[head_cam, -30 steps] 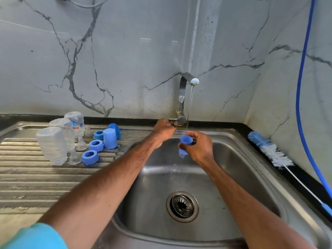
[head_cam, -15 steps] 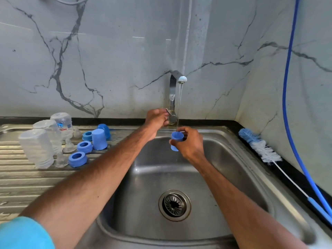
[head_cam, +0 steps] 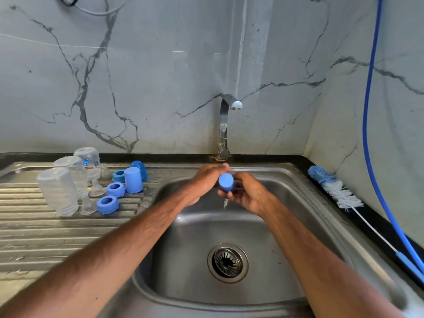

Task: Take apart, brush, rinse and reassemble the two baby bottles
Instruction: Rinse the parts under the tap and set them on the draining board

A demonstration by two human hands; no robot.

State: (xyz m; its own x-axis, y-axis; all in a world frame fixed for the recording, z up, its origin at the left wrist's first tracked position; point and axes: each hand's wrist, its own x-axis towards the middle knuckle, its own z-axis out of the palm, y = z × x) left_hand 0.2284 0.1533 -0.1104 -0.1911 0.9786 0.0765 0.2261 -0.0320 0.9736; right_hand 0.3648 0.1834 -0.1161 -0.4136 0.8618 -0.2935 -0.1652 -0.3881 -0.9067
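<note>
Blue cap [head_cam: 226, 182]: held over the sink [head_cam: 305, 203], in front of and below the tap [head_cam: 223, 125], dripping.
Axis: near upright, closed end up, mouth down.
Right hand [head_cam: 249, 195]: fingers curled round the cap from below and from the right.
Left hand [head_cam: 203, 183]: against the cap's left side; I cannot tell its grip.
Hands: together, equally near.
Drainboard [head_cam: 46, 237]: to the left, on the left arm's side, probably the cap's destination. Holds upturned bottles [head_cam: 58, 191], rings [head_cam: 107, 204] and a second cap [head_cam: 133, 180].
</note>
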